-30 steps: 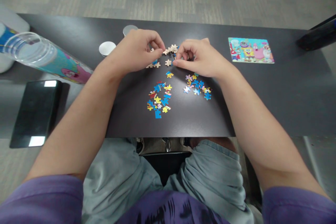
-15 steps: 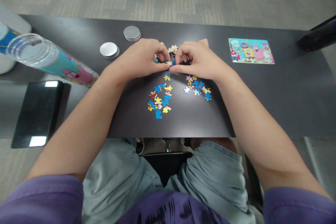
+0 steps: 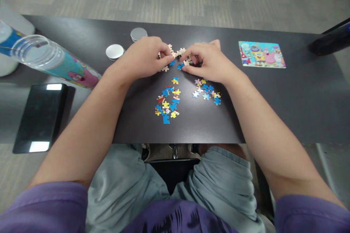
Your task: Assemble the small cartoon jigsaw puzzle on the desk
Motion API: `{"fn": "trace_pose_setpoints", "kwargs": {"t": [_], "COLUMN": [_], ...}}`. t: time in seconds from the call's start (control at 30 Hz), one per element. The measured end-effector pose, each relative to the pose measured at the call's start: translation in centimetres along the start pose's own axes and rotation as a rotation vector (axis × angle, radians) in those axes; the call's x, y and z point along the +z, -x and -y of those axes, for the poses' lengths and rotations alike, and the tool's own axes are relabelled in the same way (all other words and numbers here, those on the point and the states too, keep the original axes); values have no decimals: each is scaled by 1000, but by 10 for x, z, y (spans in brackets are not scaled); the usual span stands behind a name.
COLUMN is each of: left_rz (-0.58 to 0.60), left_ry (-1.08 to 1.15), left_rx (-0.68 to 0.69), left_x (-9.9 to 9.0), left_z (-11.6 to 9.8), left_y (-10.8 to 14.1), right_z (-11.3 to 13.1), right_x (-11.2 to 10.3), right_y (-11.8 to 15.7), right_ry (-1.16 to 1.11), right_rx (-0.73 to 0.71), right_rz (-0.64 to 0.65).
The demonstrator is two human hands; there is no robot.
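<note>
My left hand [image 3: 153, 57] is closed in a pinch at the far pile, with a blue puzzle piece [image 3: 171, 63] at its thumb and fingertips. Opposite it, my right hand [image 3: 205, 59] has its thumb and fingers curled around a puzzle piece [image 3: 186, 63] showing its plain wooden back. Between the hands lie several face-down wooden pieces [image 3: 180, 51], partly hidden by the fingers. A blue piece [image 3: 180, 66] rests by the right thumb. Closer to me are two loose groups of picture-side-up pieces, a left group [image 3: 165, 105] and a right group [image 3: 206, 96].
A cartoon picture card [image 3: 261, 54] lies on the dark table [image 3: 273, 105] at the right. White discs [image 3: 115, 51] and grey discs [image 3: 138, 33] stand behind my left forearm. A clear-topped cartoon tube [image 3: 68, 67], a black tablet [image 3: 41, 116] and a dark cylinder [image 3: 330, 40] flank the workspace.
My hands have moved apart from touching at the fingertips. The left one has shifted slightly away from me, uncovering more of the wooden pieces between them.
</note>
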State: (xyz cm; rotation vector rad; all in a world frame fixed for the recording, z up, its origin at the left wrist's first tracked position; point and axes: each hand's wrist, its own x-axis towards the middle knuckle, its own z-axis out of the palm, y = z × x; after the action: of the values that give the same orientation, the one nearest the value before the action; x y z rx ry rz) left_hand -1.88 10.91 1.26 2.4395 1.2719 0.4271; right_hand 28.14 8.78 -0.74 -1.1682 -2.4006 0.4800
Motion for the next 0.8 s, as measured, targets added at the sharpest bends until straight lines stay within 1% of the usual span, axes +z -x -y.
{"fn": "trace_pose_setpoints", "kwargs": {"t": [0.17, 0.37, 0.47, 0.63, 0.8], "left_rz": [-17, -17, 7, 88, 125], "left_ry": [24, 73, 96, 126, 171], "left_rx": [-16, 23, 29, 53, 96], "left_x": [6, 16, 13, 3, -2], "left_z": [1, 3, 3, 1, -1], "left_y": [0, -1, 0, 3, 4], "right_z": [-3, -5, -5, -2, -2], "right_x": [0, 0, 0, -1, -1], "right_y": [0, 0, -1, -2, -1], "right_ry": [17, 26, 21, -23, -58], "right_rx": [3, 23, 29, 52, 86], "right_rz": [17, 6, -1, 20, 43]}}
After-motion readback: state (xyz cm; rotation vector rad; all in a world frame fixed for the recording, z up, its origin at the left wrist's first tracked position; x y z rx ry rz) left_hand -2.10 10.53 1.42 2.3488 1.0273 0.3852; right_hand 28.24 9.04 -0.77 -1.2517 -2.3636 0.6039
